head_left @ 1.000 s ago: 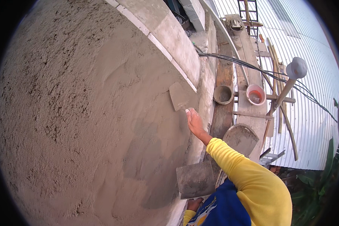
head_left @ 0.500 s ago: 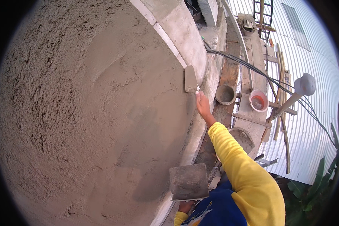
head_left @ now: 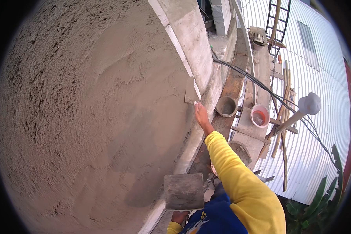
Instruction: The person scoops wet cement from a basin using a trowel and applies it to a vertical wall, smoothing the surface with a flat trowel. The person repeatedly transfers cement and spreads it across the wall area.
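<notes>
A trowel (head_left: pixel 190 89) is in my right hand (head_left: pixel 201 116), whose fingers are closed round its handle. The blade lies at the right edge of a broad grey mortar surface (head_left: pixel 117 101), beside a pale straight strip (head_left: pixel 176 43). My right arm is stretched forward in a yellow sleeve. Close to my body, my left hand (head_left: pixel 179 217) is closed under a square plasterer's hawk (head_left: pixel 184 192). Grey mortar smears cover the hawk's face, and its handle is mostly hidden. The mortar is smoother near the trowel and rougher at the far left.
Along the plank walkway to my right stand a dark bucket (head_left: pixel 226 106), a pale bucket with reddish inside (head_left: pixel 260 116) and a mortar tub (head_left: pixel 239 153). Black cables (head_left: pixel 257 82) cross above the planks. Beyond are a capped post (head_left: pixel 309 103), a ladder (head_left: pixel 277 23) and corrugated metal sheeting (head_left: pixel 316 156).
My right hand and the trowel have shifted left and slightly toward me, with the blade turned more edge-on. The hawk also sits further left in view, and the whole view has shifted slightly.
</notes>
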`<state>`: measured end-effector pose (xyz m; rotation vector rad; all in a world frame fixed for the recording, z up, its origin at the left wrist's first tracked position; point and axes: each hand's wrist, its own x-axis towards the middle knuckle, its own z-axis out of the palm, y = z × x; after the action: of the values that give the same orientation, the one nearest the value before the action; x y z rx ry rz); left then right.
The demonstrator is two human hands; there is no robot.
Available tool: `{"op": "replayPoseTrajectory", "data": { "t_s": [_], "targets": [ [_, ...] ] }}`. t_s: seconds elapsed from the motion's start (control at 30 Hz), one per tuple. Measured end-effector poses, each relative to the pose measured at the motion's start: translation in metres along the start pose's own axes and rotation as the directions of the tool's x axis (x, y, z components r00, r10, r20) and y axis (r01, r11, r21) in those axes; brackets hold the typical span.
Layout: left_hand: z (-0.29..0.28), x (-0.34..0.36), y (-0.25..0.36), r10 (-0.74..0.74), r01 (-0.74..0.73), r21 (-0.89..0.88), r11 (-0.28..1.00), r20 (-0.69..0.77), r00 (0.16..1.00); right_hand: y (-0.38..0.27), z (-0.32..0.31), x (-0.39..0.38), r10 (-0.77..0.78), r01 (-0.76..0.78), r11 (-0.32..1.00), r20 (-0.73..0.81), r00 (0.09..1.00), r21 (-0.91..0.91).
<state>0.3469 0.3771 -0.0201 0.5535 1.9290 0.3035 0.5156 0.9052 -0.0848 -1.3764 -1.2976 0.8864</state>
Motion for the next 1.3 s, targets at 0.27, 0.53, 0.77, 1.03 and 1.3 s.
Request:
{"op": "replayPoseTrajectory", "data": {
  "t_s": [0.27,0.53,0.77,1.03,1.3],
  "targets": [
    [-0.002,0.056,-0.069,0.141,-0.140,-0.065,0.988,0.001,0.990,0.028,-0.038,-0.125,0.377,-0.378,0.925,0.250,0.892,-0.048],
    [-0.010,0.058,-0.067,0.439,-0.445,-0.036,0.895,-0.113,0.891,-0.040,-0.172,-0.285,0.296,-0.074,0.904,0.490,0.820,-0.422],
    [-0.033,0.044,-0.042,0.388,-0.395,0.037,0.918,0.126,0.913,-0.096,-0.180,-0.346,0.179,0.269,0.806,0.650,0.738,-0.527],
    [-0.044,0.025,-0.053,0.624,-0.620,-0.070,0.781,0.070,0.778,-0.148,-0.171,-0.409,0.055,0.476,0.779,0.801,0.596,-0.408],
    [-0.058,0.025,-0.051,0.381,-0.404,0.065,0.913,0.226,0.897,-0.110,-0.207,-0.450,0.255,0.233,0.876,0.816,0.519,-0.422]
  ]
}}
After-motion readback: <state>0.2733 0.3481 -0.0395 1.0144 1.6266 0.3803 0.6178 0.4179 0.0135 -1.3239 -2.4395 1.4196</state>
